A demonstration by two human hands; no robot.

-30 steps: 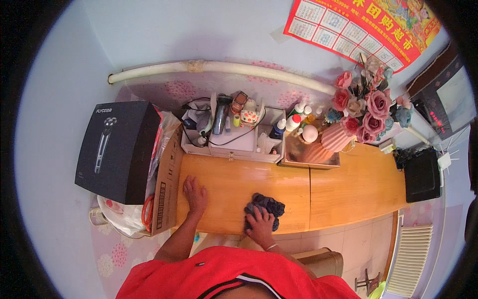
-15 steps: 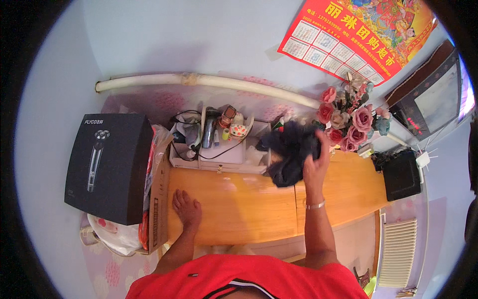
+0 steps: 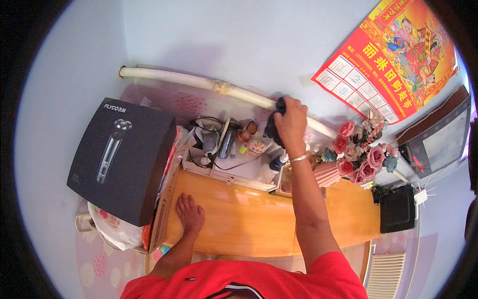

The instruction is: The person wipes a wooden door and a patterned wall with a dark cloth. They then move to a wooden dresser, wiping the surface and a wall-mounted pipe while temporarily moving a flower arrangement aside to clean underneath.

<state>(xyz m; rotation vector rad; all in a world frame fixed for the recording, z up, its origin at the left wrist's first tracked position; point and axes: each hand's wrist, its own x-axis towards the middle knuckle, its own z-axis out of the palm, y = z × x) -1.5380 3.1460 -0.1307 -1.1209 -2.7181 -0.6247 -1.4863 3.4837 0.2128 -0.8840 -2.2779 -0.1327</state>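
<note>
My right hand (image 3: 292, 124) is closed on a dark cloth (image 3: 273, 130) and presses it against the white pipe (image 3: 194, 78) that runs along the wall. Part of the cloth hangs below the pipe, and the palm covers the rest. My left hand (image 3: 189, 213) lies flat with its fingers stretched on the wooden tabletop (image 3: 239, 219), holding nothing. Between the hands, at the back of the table, stands a white organizer box (image 3: 239, 182) filled with small bottles, cables and bags.
A large dark shaver box (image 3: 124, 162) sits on a carton of bags at the left. To the right of my forearm stand a pink pleated vase (image 3: 326, 174) and artificial roses (image 3: 374, 157). Further right is a black box-shaped thing (image 3: 398, 209). A red calendar (image 3: 363, 79) hangs above.
My right hand has moved up and left from above the tabletop to the pipe, and the loosely hanging cloth is now bunched under it. My left hand stays on the table. The view has shifted.
</note>
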